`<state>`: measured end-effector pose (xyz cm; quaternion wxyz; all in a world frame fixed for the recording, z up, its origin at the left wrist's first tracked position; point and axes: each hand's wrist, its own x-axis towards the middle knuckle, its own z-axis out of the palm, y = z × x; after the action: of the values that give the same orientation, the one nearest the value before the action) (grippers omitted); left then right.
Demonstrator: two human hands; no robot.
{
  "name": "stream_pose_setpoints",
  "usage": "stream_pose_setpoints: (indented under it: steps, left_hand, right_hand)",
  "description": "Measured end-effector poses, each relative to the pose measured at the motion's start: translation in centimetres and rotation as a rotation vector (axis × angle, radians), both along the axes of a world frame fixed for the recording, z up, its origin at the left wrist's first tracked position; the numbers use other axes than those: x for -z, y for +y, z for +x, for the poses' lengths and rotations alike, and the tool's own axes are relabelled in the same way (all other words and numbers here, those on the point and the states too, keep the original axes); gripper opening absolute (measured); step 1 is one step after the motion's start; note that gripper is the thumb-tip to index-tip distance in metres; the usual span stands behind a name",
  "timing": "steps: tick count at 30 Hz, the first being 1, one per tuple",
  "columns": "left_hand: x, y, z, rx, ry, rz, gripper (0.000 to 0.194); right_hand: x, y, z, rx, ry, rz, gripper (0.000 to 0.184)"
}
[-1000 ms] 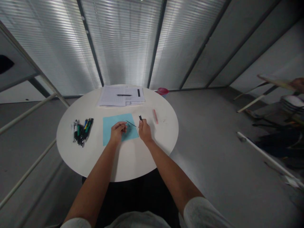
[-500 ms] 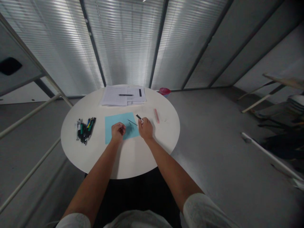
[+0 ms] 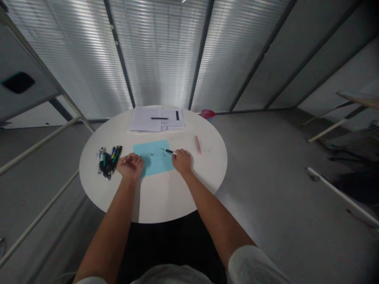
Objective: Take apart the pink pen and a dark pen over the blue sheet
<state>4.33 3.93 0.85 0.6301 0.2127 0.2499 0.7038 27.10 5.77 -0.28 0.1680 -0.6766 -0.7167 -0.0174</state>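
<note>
My right hand [image 3: 182,161] rests at the right edge of a light blue sheet [image 3: 156,169]. Its fingers are closed around a pen [image 3: 169,151] with a dark grip and a thin tip pointing left over the sheet. My left hand [image 3: 130,166] is turned palm up at the sheet's left edge, fingers curled in. Whatever lies in those fingers is too small to make out. Two tiny pieces, one a small spring-like bit [image 3: 164,154] and the other a speck [image 3: 152,154], lie on the sheet. Beside my left hand is a pile of pens [image 3: 109,161].
Printed papers [image 3: 145,120] with a black pen [image 3: 159,118] on top lie at the back of the round white table [image 3: 166,207]. A pink stick-shaped object [image 3: 197,144] and some small bits [image 3: 209,150] are on the right. A pink-rimmed bin [image 3: 208,113] stands behind the table.
My left hand has moved left, off the middle of the sheet toward the pens, and turned palm up. In my right hand, the thin rod and dark barrel, earlier apart, now line up as one pen.
</note>
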Motion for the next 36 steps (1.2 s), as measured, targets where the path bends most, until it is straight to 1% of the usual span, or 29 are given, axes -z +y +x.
stream_pose_setpoints:
  steps: [2, 3, 8, 11, 16, 19, 21, 23, 26, 28, 30, 36]
  left_hand:
    - [0.3, -0.2, -0.2, -0.02, -0.027, 0.0, 0.02]
    - [0.3, -0.2, -0.2, -0.008, -0.023, -0.003, 0.019]
    - [0.4, -0.1, 0.7, 0.092, 0.034, -0.012, 0.015]
    - [0.5, -0.1, 0.8, 0.083, 0.06, -0.019, 0.015]
    - [0.8, 0.3, 0.9, 0.063, 0.139, -0.009, 0.018]
    - [1.1, 0.4, 1.6, 0.039, 0.298, 0.026, 0.017]
    - [1.3, 0.4, 2.2, 0.02, 0.471, 0.042, 0.02]
    - [1.3, 0.2, 2.6, 0.02, 0.653, 0.041, 0.026]
    - [1.1, -0.1, 3.0, 0.071, 0.909, 0.034, 0.034]
    - [0.8, -0.2, 3.1, 0.105, 1.023, 0.037, 0.035]
    - [0.7, -0.3, 3.2, 0.106, 1.054, 0.032, 0.035]
    - [0.9, 0.0, 3.2, 0.057, 0.969, 0.022, 0.028]
  right_hand:
    - [0.1, 0.0, 0.2, -0.02, 0.002, -0.005, 0.022]
    - [0.2, 0.0, 0.2, -0.031, 0.004, -0.007, 0.022]
    - [0.5, 0.3, 0.4, -0.052, 0.03, -0.02, 0.02]
    - [0.6, 0.5, 0.7, -0.049, 0.087, -0.017, 0.022]
    - [0.8, 0.5, 1.4, -0.034, 0.231, 0.061, 0.027]
    - [0.8, 0.3, 1.5, -0.076, 0.26, 0.117, 0.03]
    - [0.7, 0.1, 1.3, -0.137, 0.246, 0.155, 0.027]
    - [0.6, -0.3, 0.8, -0.213, 0.194, 0.172, 0.024]
    - [0.5, -0.7, 0.1, -0.347, 0.081, 0.18, 0.02]
    - [0.4, -0.9, -0.2, -0.399, 0.034, 0.194, 0.02]
    - [0.4, -1.0, -0.3, -0.411, 0.014, 0.202, 0.02]
    - [0.3, -1.1, -0.3, -0.447, -0.002, 0.171, 0.022]
